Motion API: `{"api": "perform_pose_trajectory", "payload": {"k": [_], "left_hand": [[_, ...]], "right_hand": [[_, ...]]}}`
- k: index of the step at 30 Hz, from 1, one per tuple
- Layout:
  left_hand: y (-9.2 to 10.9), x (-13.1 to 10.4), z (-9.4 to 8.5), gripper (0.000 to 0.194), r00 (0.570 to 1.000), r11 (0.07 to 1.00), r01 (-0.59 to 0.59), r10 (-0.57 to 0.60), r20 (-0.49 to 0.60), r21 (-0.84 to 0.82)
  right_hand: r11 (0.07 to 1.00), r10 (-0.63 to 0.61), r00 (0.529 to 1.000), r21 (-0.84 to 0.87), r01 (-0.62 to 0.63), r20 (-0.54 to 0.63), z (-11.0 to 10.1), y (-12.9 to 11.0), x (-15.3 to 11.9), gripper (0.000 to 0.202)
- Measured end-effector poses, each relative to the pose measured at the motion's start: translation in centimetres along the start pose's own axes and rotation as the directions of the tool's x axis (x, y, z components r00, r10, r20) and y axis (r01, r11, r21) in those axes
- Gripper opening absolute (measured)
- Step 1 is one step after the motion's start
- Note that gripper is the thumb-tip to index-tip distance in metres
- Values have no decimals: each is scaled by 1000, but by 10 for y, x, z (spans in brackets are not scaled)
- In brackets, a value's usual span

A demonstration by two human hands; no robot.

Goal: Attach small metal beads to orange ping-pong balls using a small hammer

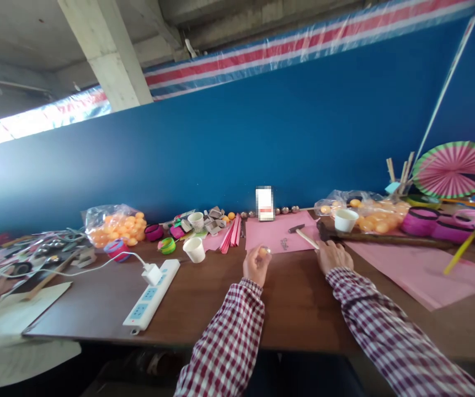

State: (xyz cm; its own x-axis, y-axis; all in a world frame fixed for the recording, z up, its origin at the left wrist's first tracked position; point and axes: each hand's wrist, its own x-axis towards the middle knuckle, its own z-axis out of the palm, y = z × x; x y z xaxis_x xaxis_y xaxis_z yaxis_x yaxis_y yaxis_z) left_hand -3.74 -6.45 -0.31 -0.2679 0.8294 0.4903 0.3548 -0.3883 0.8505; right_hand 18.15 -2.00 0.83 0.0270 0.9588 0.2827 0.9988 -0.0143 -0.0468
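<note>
My left hand (256, 265) is closed around a small shiny ball (264, 251) with an orange tint, just over the front left edge of a pink sheet (257, 234). My right hand (333, 256) rests near the sheet's right corner, its fingers at the light handle of a small hammer (307, 238). The dark hammer head lies on the sheet. Beside it sits a little group of small metal pieces (284, 243). Several shiny metal balls (286, 210) line the sheet's back edge, next to a white upright card (265, 203).
Left of me are a power strip (152, 298), a white cup (195, 250), folded pink strips (231, 236) and a bag of orange balls (117, 226). On the right are a white bowl (345, 220), purple pouches (421, 221), another pink sheet (427, 270) and a paper fan (454, 168).
</note>
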Motion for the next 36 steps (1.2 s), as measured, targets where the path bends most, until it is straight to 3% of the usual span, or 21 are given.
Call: {"api": "perform_pose_trajectory", "payload": {"k": [8,13,20,26,36], "left_hand": [[-5,-1,5,42,990,990,112,-118,-70,-89],[-7,7,6,37,988,997,77,-80,-132,-29],[-25,36,-6,42,979,990,142,-139,-149,10],[-35,36,-9,38,976,981,193,-191,-103,2],[-31,34,-9,33,970,975,223,-224,-95,-17]], "right_hand": [[999,34,999,-5,-34,29,2,0,3,30],[999,20,1000,-35,-21,-23,-4,-6,1,29],[997,-77,962,-13,77,-262,-32,-20,-12,27],[945,-292,936,90,314,-195,-39,-25,-20,34],[924,-332,897,89,372,-293,-31,-40,-34,39]]}}
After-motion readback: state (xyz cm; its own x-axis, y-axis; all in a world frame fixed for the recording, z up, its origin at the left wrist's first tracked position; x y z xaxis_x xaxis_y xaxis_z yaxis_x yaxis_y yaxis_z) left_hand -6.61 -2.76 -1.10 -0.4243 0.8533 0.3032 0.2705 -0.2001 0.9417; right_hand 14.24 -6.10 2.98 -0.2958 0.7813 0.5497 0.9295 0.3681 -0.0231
